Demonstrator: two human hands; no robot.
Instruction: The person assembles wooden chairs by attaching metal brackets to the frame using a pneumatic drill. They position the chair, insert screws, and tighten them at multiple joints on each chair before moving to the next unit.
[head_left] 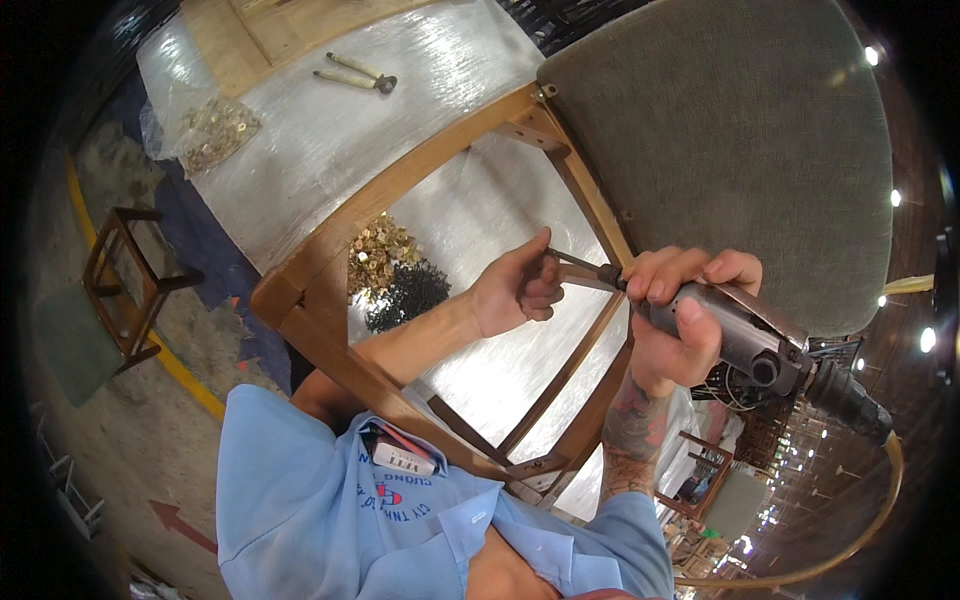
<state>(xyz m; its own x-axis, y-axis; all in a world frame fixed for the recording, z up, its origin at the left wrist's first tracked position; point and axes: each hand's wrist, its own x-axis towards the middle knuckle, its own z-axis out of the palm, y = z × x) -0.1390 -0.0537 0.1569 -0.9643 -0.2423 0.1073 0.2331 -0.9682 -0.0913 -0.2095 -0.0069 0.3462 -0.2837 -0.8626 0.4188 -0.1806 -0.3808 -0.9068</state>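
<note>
**Driver bit at the chair frame**

The right hand (672,318) is wrapped tight round a grey metal driver (745,335), fingers closed over its barrel. The left hand (517,290) is curled nearly closed, pinching the thin steel bit (578,264) near its tip; whether a screw sits under the fingertips is hidden. The tip lies inside the wooden chair frame (330,250), close to the frame's right rail. The driver looks heavy and rigid, its smooth casing best held round the body as it is now, with its hose (880,500) trailing off away from the frame. The bit is slim and stiff.

The frame is smooth, pale-brown wood with curved rails. A grey woven seat cushion (730,140) sits against its far right corner. Seen through the frame, on the plastic-covered desk (330,130), lie brass-coloured fittings (380,252) and black screws (408,296). Beyond the frame are pincers (357,74) and a bag of fittings (215,130).
</note>
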